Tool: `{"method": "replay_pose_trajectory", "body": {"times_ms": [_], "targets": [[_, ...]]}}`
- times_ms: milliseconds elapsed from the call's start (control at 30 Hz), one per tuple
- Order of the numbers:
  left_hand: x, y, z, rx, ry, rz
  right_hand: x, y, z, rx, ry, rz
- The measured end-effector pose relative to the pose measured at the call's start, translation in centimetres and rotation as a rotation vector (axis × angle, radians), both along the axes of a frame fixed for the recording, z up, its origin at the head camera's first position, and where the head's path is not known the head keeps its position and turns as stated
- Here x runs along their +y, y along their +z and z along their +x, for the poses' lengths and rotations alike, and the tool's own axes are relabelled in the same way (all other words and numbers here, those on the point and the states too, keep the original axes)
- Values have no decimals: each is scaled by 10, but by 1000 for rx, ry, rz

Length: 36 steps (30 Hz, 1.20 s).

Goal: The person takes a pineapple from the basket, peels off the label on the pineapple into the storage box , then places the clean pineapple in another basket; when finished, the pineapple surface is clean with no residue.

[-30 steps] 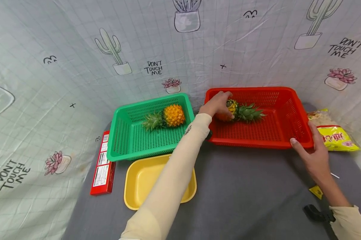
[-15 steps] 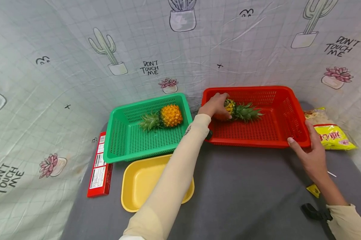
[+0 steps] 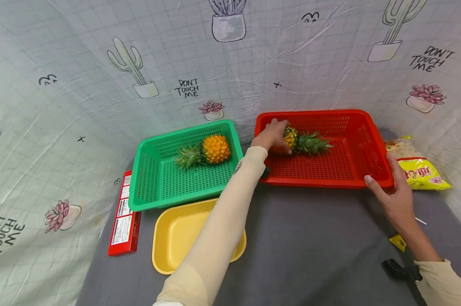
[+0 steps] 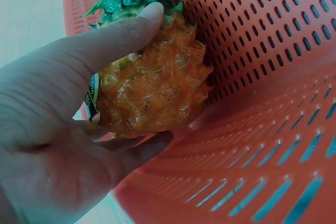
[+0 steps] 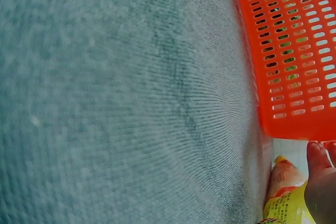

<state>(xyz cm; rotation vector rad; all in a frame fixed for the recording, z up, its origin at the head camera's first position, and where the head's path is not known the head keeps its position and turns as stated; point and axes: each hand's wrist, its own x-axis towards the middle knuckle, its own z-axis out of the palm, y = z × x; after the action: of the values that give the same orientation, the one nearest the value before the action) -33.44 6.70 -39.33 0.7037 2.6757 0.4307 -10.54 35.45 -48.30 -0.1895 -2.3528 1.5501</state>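
Note:
Inside the red basket (image 3: 330,183) a small pineapple (image 3: 312,143) lies on its side, its leafy crown to the right. My left hand (image 3: 270,135) reaches over the basket's left end and grips the fruit's body. In the left wrist view the thumb lies across the pineapple (image 4: 157,87) near the crown, and the other fingers curl under its base; a dark label shows partly beside them. My right hand (image 3: 399,202) holds the basket's front right corner, thumb at the front and fingers along the side. The right wrist view shows only part of that hand (image 5: 320,184).
Left of the red basket, a green basket (image 3: 184,199) holds another pineapple (image 3: 216,149). A yellow tray (image 3: 161,242) sits in front, partly under my left arm. A red box (image 3: 123,229) lies far left. A yellow food bag (image 3: 423,173) is at right. A printed curtain (image 3: 276,51) hangs behind.
The whole head view shifts slightly to the left. Both hands keep their places on the pineapple and the red basket; nothing else visibly moves.

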Motion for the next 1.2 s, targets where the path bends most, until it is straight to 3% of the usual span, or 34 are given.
{"method": "replay_pose_trajectory", "body": {"times_ms": [400,800,1000,1200], "targets": [[-6,2,8,38,-17,-58,-3,-2,2,6,13,-7],[-12,7,15,154,-90,-61,-4,-3,3,26,11,2],[-12,21,21,135,-118,19,0,-3,3,4,-2,19],[-11,40,25,161,-149,71,0,0,1,7,-3,12]]}}
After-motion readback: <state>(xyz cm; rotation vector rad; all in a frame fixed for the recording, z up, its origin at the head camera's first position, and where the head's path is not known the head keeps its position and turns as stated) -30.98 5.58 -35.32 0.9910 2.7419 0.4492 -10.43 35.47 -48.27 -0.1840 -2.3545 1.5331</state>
